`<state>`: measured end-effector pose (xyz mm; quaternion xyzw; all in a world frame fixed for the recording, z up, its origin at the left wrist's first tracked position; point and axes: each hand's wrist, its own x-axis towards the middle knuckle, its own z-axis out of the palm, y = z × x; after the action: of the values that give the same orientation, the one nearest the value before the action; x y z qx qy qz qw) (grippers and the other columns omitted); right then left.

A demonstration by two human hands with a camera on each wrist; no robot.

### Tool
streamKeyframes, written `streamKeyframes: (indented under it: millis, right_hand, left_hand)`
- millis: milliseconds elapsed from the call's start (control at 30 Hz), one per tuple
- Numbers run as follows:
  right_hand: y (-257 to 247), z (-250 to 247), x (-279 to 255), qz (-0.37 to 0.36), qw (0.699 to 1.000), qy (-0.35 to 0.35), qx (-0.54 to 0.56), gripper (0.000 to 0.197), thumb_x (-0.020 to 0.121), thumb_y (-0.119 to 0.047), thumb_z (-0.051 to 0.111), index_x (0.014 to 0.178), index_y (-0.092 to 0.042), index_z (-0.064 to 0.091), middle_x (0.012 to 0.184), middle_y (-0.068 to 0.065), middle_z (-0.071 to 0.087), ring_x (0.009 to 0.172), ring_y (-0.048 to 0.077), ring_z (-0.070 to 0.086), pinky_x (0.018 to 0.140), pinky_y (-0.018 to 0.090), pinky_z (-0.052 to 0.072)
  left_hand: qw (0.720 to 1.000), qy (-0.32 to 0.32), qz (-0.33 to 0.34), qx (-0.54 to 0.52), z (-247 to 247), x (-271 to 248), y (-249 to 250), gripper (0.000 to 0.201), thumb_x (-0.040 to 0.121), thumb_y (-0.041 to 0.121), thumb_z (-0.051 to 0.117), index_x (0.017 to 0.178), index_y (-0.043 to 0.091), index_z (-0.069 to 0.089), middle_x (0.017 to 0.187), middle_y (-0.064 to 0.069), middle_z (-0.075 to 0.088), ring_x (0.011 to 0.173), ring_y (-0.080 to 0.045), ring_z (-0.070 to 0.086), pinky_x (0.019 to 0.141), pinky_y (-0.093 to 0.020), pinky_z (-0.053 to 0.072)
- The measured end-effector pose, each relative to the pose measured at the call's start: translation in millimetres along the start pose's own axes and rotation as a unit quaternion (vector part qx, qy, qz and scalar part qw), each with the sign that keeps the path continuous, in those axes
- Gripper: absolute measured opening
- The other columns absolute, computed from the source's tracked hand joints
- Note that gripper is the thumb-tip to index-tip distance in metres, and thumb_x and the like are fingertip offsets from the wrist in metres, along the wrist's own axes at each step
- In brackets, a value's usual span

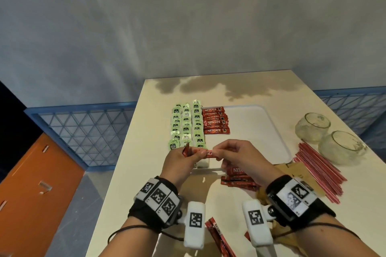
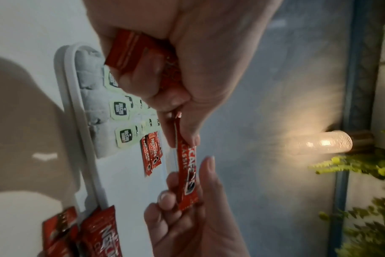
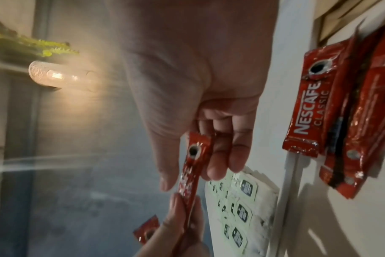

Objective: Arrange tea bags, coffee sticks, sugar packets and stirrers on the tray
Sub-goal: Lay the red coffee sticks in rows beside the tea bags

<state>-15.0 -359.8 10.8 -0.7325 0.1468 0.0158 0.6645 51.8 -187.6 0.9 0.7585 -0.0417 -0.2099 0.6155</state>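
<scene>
- Above the near edge of the white tray [image 1: 261, 110], the left hand [image 1: 179, 162] and right hand [image 1: 240, 152] each pinch one end of a single red coffee stick [image 1: 205, 152], held level between them.
- Only the left wrist view shows a second stick [image 2: 130, 52] tucked in the left palm under curled fingers.
- On the tray lie rows of green tea bags [image 1: 187, 125] beside a column of placed coffee sticks [image 1: 215, 121].
- Loose coffee sticks [image 1: 238, 179] lie on the table [image 1: 129, 183] just below the right hand, which partly hides them.
- To the right are red stirrers [image 1: 319, 171] and two glass bowls [image 1: 312, 126].
</scene>
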Motion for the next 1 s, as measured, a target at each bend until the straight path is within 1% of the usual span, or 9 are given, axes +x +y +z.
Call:
streamKeyframes:
  millis: [133,267,333,433,533,667,767,867,1000]
  right_hand:
    - [1.0,1.6,0.4,-0.008,0.999,0.010,-0.033,0.020,0.084,-0.022,0.076,0.091,-0.003,0.071,0.072,0.007,0.070,0.057,0.016,0.061,0.060,0.025,0.054]
    - [3.6,-9.0,-0.5,0.006,0.999,0.020,0.033,0.012,0.090,-0.013,0.068,0.096,-0.002,0.067,0.084,0.014,0.075,0.058,0.019,0.065,0.063,0.029,0.056]
    - [2.1,-13.9,3.7,0.015,1.000,0.010,0.024,0.013,0.095,-0.013,0.062,0.100,-0.002,0.067,0.087,0.015,0.076,0.063,0.020,0.069,0.064,0.026,0.058]
    - [2.3,-26.0,17.2,0.032,0.999,0.032,0.019,0.016,0.097,-0.012,0.058,0.103,0.000,0.067,0.089,0.014,0.076,0.068,0.021,0.071,0.067,0.027,0.060]
    - [11.4,-45.3,39.9,0.079,0.989,0.120,-0.019,0.011,0.094,-0.012,0.064,0.096,-0.004,0.072,0.081,0.012,0.074,0.062,0.021,0.068,0.060,0.028,0.058]
    - [34.7,-61.9,70.9,0.148,0.972,0.178,-0.043,0.009,0.090,-0.005,0.067,0.087,0.004,0.070,0.068,0.019,0.059,0.049,0.021,0.048,0.048,0.029,0.042]
    - [45.3,-58.5,91.5,0.159,0.966,0.195,-0.056,0.007,0.088,-0.001,0.069,0.087,0.004,0.063,0.066,0.018,0.057,0.046,0.020,0.047,0.045,0.029,0.040]
    - [51.3,-52.9,114.2,0.156,0.967,0.194,-0.062,0.021,0.083,-0.001,0.073,0.082,-0.007,0.053,0.074,0.019,0.059,0.051,0.023,0.048,0.045,0.031,0.038]
    - [52.4,-48.7,134.3,0.147,0.969,0.176,-0.088,0.033,0.079,-0.004,0.077,0.077,-0.012,0.045,0.070,0.020,0.057,0.056,0.026,0.049,0.049,0.034,0.037]
  left_hand:
    - [0.999,0.009,0.025,0.025,6.3,-1.8,-0.2,0.010,0.085,0.030,0.075,0.085,0.020,0.077,0.055,0.019,0.063,0.046,0.006,0.049,0.051,-0.019,0.035]
    - [0.999,0.013,0.025,0.020,2.5,1.2,-1.5,0.010,0.086,0.027,0.073,0.078,0.022,0.073,0.045,0.019,0.056,0.050,-0.003,0.047,0.052,-0.022,0.035]
    - [1.000,-0.007,0.016,-0.001,2.9,2.7,4.0,0.009,0.089,0.024,0.070,0.085,0.016,0.072,0.046,0.017,0.058,0.047,-0.002,0.052,0.047,-0.016,0.037]
    - [0.999,-0.034,0.007,-0.019,2.2,5.8,13.4,0.023,0.087,0.027,0.072,0.103,0.011,0.067,0.072,0.006,0.067,0.045,0.005,0.058,0.041,-0.010,0.039]
    - [1.000,-0.003,-0.007,0.025,-5.8,15.1,17.5,0.036,0.087,0.047,0.067,0.107,0.018,0.060,0.095,0.002,0.065,0.066,-0.002,0.062,0.054,-0.019,0.043]
    - [0.992,0.010,-0.076,-0.105,-13.2,23.9,19.2,0.036,0.099,0.034,0.031,0.083,0.015,0.056,0.072,0.001,0.050,0.047,-0.009,0.039,0.042,-0.021,0.028]
    - [0.988,0.009,-0.089,-0.123,-17.6,29.9,14.0,0.037,0.097,0.023,0.029,0.069,0.014,0.052,0.060,0.003,0.044,0.047,-0.010,0.029,0.038,-0.019,0.021]
    - [0.991,0.008,-0.088,-0.104,-23.0,38.6,6.2,0.034,0.098,0.021,0.033,0.076,0.012,0.057,0.061,0.003,0.042,0.049,-0.011,0.031,0.042,-0.022,0.023]
    - [0.996,0.006,-0.060,-0.061,-31.3,44.2,-2.6,0.019,0.099,0.016,0.045,0.093,0.003,0.058,0.060,-0.003,0.051,0.049,-0.018,0.044,0.044,-0.026,0.033]
